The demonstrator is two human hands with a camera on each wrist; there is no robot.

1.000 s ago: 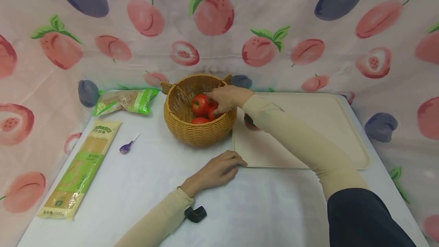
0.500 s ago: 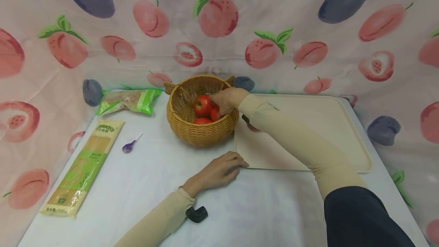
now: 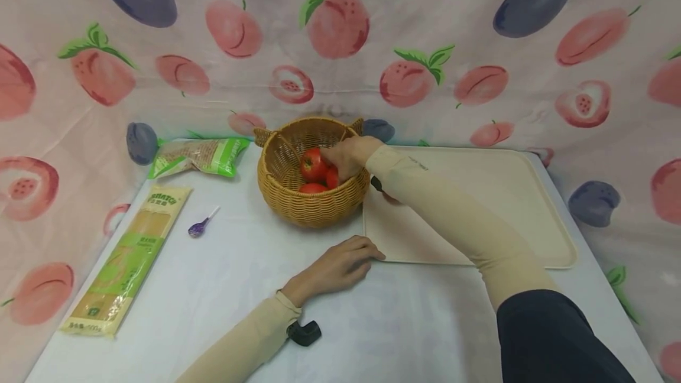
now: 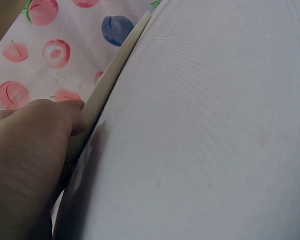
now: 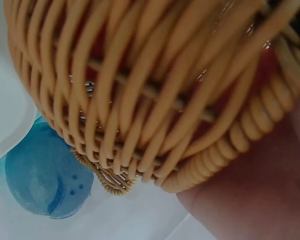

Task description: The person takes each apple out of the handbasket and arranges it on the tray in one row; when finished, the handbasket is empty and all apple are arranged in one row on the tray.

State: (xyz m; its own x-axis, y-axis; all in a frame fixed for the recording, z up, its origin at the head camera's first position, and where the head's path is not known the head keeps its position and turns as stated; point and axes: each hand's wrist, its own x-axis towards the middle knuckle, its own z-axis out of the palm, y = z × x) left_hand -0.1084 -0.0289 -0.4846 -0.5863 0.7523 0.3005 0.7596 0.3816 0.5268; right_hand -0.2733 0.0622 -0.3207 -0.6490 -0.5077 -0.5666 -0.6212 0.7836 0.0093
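1. I see the right hand [image 3: 351,155] reaching out long over the tray [image 3: 532,205] and down into the basket [image 3: 303,205], which sits at about 12 o'clock on the table [image 3: 239,288].
2. The right arm in its tan sleeve [image 3: 452,217] goes from the 5 o'clock corner up toward the middle.
3. The right hand's fingers are bent down onto the red tomatoes [image 3: 313,164]. They touch the top tomato on its 3 o'clock side.
4. I cannot tell if the fingers really hold a tomato or just rest on it, because the hand hides the fingertips.
5. In the right wrist view I see only the woven side of the basket [image 5: 140,90] very close, with a bit of palm at 5 o'clock.
6. The left hand [image 3: 335,268] lies low on the table at about 6 o'clock from the basket. Its fingers are loosely bent and hold nothing.
7. The left fingertips touch the near left corner of the tray. The left wrist view shows the hand [image 4: 30,165] pressed right against the tray's edge [image 4: 115,75].
8. The tomatoes are well apart from the left hand, up at its 12 o'clock.
9. At 9 o'clock from the basket lie a purple spoon [image 3: 199,226], a long noodle pack [image 3: 127,259] and a green bag [image 3: 199,155].
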